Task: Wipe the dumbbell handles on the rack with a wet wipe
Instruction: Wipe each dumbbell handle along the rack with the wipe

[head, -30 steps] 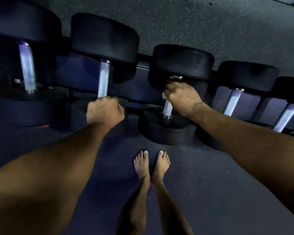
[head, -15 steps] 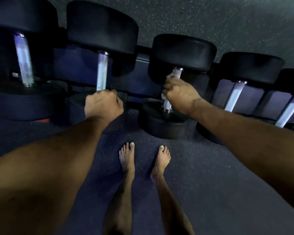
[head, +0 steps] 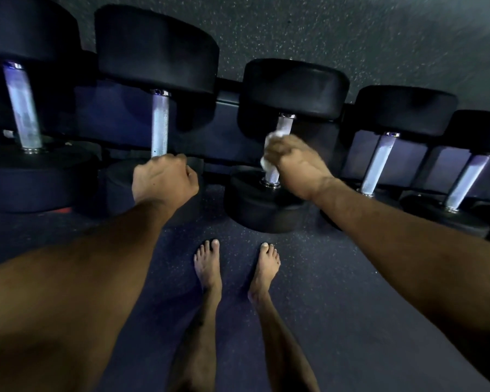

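Dark speckled floor [head: 337, 292] fills the lower frame, with bare feet [head: 210, 267] at centre. A rack [head: 227, 91] of dumbbells crosses the upper frame. The right hand [head: 297, 165] grips a white wipe [head: 275, 137] around the middle handle [head: 284, 124]. The left hand [head: 164, 179] curls around the base of the neighbouring handle [head: 159, 125], centre-left.

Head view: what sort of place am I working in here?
Most likely a gym's free-weight area: a row of black dumbbells on a low rack, with speckled rubber flooring underfoot.
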The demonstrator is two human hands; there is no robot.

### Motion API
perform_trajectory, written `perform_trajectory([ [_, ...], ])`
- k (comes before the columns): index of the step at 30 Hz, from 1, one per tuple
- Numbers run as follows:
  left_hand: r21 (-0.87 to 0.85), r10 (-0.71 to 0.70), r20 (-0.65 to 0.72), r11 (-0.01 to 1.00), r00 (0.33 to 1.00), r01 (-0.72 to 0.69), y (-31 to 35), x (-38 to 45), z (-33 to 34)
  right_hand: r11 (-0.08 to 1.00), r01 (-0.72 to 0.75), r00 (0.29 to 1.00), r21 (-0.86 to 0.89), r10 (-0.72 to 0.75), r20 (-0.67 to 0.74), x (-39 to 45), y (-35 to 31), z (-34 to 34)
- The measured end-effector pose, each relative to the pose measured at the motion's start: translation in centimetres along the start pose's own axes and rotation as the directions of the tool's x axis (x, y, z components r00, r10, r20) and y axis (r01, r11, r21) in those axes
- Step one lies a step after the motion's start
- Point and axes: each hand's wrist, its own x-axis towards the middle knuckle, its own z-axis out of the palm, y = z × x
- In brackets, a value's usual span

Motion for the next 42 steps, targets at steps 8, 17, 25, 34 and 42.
perform_trajectory([
  [8,0.0,-0.01,0.01,1.0,1.0,0.01,0.0,0.0,0.1,0.995,0.083,0.991,-0.056,-0.088,-0.098,0.4,1.4,-1.3],
  [17,-0.002,0.001,-0.001,1.0,1.0,-0.001,-0.2,0.0,0.2,0.99,-0.03,1.0,0.134,0.03,0.003,-1.9,-0.4,2.1],
  [25,-0.002,0.002,0.0,1.0,1.0,-0.002,-0.1,0.0,0.2,0.987,-0.136,0.948,-0.083,0.106,-0.299,0.1,0.2,0.3],
  [34,-0.012,0.003,-0.003,1.0,1.0,-0.003,-0.4,-0.1,0.5,0.974,-0.184,0.97,0.129,0.202,-0.139,-0.4,0.6,0.6],
  [42,-0.017,0.001,-0.017,1.0,1.0,-0.001,-0.4,0.0,0.3,0.976,-0.177,0.984,0.13,0.175,0.022,-2.2,0.2,1.7],
])
